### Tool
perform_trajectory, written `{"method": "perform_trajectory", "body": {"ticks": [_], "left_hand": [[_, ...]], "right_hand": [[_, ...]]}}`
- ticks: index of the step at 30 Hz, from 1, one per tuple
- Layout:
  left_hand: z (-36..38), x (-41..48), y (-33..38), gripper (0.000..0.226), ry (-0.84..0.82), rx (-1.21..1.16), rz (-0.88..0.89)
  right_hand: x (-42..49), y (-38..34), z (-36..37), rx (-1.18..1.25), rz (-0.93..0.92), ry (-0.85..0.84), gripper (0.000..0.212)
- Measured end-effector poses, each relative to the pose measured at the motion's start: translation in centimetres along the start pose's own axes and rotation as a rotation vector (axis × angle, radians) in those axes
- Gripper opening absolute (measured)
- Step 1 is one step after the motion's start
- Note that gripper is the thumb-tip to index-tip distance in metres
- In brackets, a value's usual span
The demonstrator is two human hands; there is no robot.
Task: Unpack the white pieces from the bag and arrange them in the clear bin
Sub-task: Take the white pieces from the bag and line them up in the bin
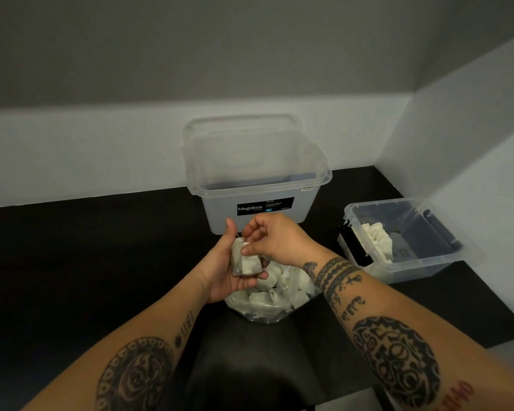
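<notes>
A clear plastic bag [267,304] full of white pieces lies on the black table, just below my hands. My left hand [223,271] cups a small stack of white pieces [247,261] upright above the bag. My right hand [275,238] pinches the top of that stack with thumb and fingers. To the right, a low clear bin [428,262] holds a row of white pieces [377,238] along its left side. My right forearm crosses over part of the bag.
A tall clear Megabox bin [258,185] stands right behind my hands, against the white wall. The low bin sits in the right corner, close to the side wall. Black table surface [86,262] stretches to the left.
</notes>
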State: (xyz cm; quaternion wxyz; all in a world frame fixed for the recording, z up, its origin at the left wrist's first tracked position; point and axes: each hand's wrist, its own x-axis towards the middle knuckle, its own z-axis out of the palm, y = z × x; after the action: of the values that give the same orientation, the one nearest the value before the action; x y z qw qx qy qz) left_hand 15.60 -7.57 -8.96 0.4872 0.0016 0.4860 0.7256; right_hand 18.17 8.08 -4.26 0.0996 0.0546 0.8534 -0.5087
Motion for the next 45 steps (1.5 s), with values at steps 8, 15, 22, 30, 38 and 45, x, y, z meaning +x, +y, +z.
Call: {"method": "perform_trajectory", "body": {"ticks": [8, 15, 22, 30, 38, 45], "left_hand": [[-1.2, -0.2, 0.0, 0.023, 0.072, 0.013, 0.042], [-2.5, 0.8, 0.2, 0.033, 0.317, 0.024, 0.157], [-2.3, 1.1, -0.5, 0.032, 0.361, 0.163, 0.133], [-2.1, 1.2, 0.4, 0.034, 0.477, 0.184, 0.268], [-1.4, 0.9, 0.5, 0.099, 0.224, 0.325, 0.093], [-2.3, 0.5, 1.2, 0.032, 0.087, 0.152, 0.125]], "right_hand": [[0.2, 1.8, 0.4, 0.231, -0.038, 0.179, 0.012], [0.3, 6.4, 2.0, -0.68, 0.362, 0.014, 0.032], [0.2, 7.7, 3.6, -0.683, 0.342, 0.1, 0.03], [-0.6, 4.2, -1.0, -0.276, 0.053, -0.065, 0.022], [0.2, 0.6, -2.2, -0.131, -0.012, -0.187, 0.014], [2.4, -0.1, 0.0, 0.068, -0.025, 0.038, 0.018]]}}
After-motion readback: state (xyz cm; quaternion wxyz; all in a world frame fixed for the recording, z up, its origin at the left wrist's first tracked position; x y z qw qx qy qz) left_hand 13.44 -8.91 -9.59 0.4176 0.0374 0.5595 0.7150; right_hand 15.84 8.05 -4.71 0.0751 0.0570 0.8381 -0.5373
